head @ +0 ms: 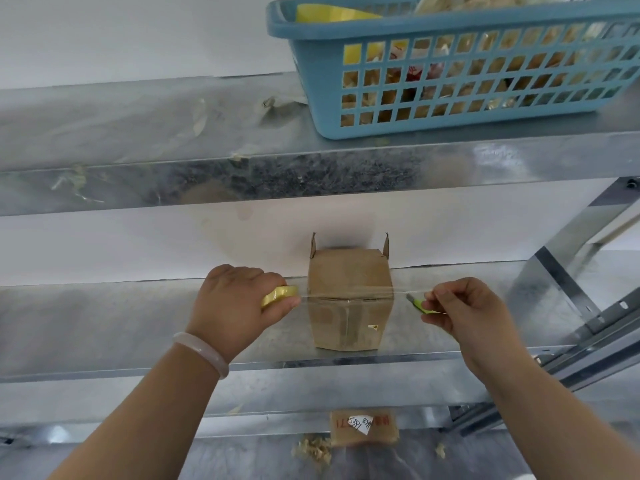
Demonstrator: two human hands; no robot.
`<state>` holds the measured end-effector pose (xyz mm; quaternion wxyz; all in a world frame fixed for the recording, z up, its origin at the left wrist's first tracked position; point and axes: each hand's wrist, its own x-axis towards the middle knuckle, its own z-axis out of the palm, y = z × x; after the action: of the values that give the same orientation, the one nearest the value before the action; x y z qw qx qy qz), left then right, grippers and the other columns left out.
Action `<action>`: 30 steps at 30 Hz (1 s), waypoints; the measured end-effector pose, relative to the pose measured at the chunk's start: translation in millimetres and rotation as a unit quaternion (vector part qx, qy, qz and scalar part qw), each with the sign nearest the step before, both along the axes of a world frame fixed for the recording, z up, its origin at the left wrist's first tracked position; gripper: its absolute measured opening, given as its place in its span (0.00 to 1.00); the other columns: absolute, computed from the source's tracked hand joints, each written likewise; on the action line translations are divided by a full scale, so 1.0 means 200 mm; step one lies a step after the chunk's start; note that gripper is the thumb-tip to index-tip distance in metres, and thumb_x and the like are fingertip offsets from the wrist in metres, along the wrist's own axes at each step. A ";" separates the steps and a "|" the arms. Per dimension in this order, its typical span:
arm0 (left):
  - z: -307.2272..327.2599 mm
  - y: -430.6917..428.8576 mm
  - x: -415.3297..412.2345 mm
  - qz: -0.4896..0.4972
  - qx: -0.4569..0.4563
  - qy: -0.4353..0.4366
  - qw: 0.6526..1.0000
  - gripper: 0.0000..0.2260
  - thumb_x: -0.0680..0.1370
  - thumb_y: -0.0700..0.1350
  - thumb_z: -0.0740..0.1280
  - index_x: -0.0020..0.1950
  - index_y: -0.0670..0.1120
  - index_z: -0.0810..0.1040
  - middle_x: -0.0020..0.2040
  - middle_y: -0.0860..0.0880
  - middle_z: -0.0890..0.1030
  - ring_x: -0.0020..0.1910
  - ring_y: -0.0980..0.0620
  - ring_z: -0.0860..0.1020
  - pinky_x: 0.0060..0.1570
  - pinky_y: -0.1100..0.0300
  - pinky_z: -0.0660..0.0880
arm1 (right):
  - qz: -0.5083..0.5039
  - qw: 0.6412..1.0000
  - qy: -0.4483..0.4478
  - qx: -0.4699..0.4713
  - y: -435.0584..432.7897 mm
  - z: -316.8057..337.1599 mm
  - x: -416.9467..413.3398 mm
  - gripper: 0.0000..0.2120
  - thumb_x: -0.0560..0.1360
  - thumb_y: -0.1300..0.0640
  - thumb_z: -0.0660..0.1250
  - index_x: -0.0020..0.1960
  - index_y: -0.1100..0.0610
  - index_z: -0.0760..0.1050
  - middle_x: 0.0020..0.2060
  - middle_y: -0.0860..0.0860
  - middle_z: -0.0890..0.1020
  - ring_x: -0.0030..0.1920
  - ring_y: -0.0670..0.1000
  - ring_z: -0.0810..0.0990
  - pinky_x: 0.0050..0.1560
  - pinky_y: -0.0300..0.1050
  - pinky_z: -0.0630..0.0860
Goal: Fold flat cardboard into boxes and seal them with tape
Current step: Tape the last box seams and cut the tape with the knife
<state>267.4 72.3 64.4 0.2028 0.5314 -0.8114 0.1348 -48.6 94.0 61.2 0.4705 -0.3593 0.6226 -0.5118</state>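
Observation:
A small brown cardboard box (349,282) stands on the metal shelf (104,320), its closed flaps toward me and two open flaps sticking up at the back. My left hand (235,303) grips a yellow roll of clear tape (280,295) just left of the box. A strip of clear tape (349,296) runs from the roll across the box's seam to my right hand (467,310), which pinches the tape's free end to the right of the box. A small green cutter (420,304) shows at the fingers of that hand.
A blue plastic basket (450,26) full of packets sits on the upper shelf (173,133) at the top right. Slanted metal braces (561,282) stand at the right. Below, a brown labelled packet (363,427) and scraps lie on a lower level.

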 end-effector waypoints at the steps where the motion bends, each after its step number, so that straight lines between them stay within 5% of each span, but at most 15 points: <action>1: -0.01 -0.01 -0.01 0.002 0.004 -0.003 1.000 0.21 0.76 0.67 0.55 0.41 0.54 0.80 0.31 0.56 0.76 0.32 0.52 0.76 0.40 0.60 0.62 | -0.004 1.000 -0.001 0.002 0.00 -0.01 0.00 0.05 0.79 0.65 0.63 0.46 0.63 0.75 0.39 0.57 0.83 0.41 0.53 0.84 0.45 0.49 0.82; 4: -0.06 -0.02 -0.03 0.005 0.008 0.009 1.000 0.22 0.75 0.67 0.55 0.45 0.54 0.81 0.32 0.55 0.79 0.33 0.51 0.78 0.40 0.58 0.66 | -0.009 1.000 -0.006 0.026 -0.03 -0.06 0.01 0.04 0.79 0.65 0.63 0.47 0.64 0.76 0.40 0.58 0.82 0.41 0.53 0.83 0.45 0.49 0.82; 10: -0.12 -0.02 -0.05 -0.014 -0.036 -0.013 0.999 0.21 0.78 0.61 0.58 0.69 0.56 0.74 0.38 0.53 0.75 0.29 0.50 0.74 0.39 0.56 0.69 | -0.002 0.995 -0.053 0.088 -0.06 -0.17 0.08 0.04 0.79 0.64 0.64 0.47 0.64 0.76 0.38 0.57 0.82 0.38 0.51 0.82 0.42 0.48 0.82; 16: -0.14 -0.03 -0.07 -0.057 -0.037 -0.025 0.997 0.16 0.79 0.56 0.59 0.66 0.61 0.75 0.42 0.54 0.74 0.28 0.54 0.71 0.40 0.56 0.68 | -0.004 0.981 -0.130 0.147 -0.07 -0.24 0.19 0.03 0.76 0.62 0.69 0.46 0.62 0.80 0.38 0.56 0.83 0.38 0.50 0.79 0.44 0.47 0.80; 21: -0.13 -0.03 -0.07 -0.055 -0.030 -0.021 0.998 0.16 0.80 0.55 0.58 0.67 0.60 0.74 0.42 0.53 0.74 0.28 0.53 0.71 0.39 0.56 0.69 | 0.036 0.988 -0.049 0.140 -0.08 -0.24 0.16 0.15 0.75 0.57 0.72 0.60 0.55 0.78 0.46 0.52 0.85 0.47 0.51 0.85 0.50 0.47 0.82; 25: -0.12 -0.03 -0.08 -0.054 -0.021 -0.008 0.998 0.16 0.79 0.55 0.58 0.66 0.60 0.75 0.42 0.54 0.74 0.27 0.53 0.71 0.39 0.55 0.70 | 0.022 0.962 -0.189 0.196 -0.09 -0.23 0.05 0.15 0.75 0.67 0.69 0.62 0.61 0.77 0.48 0.58 0.85 0.47 0.55 0.85 0.50 0.51 0.82; 28: -0.12 -0.03 -0.07 -0.058 -0.018 -0.012 0.998 0.16 0.79 0.55 0.58 0.67 0.60 0.74 0.42 0.54 0.74 0.27 0.53 0.71 0.39 0.55 0.70 | -0.038 0.996 0.057 0.062 -0.05 -0.21 0.05 0.09 0.76 0.59 0.70 0.56 0.52 0.81 0.46 0.47 0.85 0.45 0.44 0.84 0.55 0.47 0.80; 30: -0.12 -0.03 -0.07 -0.060 -0.016 -0.016 0.998 0.16 0.79 0.55 0.58 0.67 0.60 0.74 0.42 0.54 0.74 0.27 0.53 0.72 0.39 0.56 0.70 | -0.007 0.969 0.214 -0.124 -0.03 -0.13 0.11 0.09 0.75 0.52 0.70 0.55 0.47 0.82 0.50 0.40 0.82 0.50 0.39 0.80 0.58 0.39 0.77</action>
<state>253.2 66.1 40.4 0.2062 0.4764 -0.8424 0.1444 -26.8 88.6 34.5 0.2747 -0.5118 0.6432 -0.4989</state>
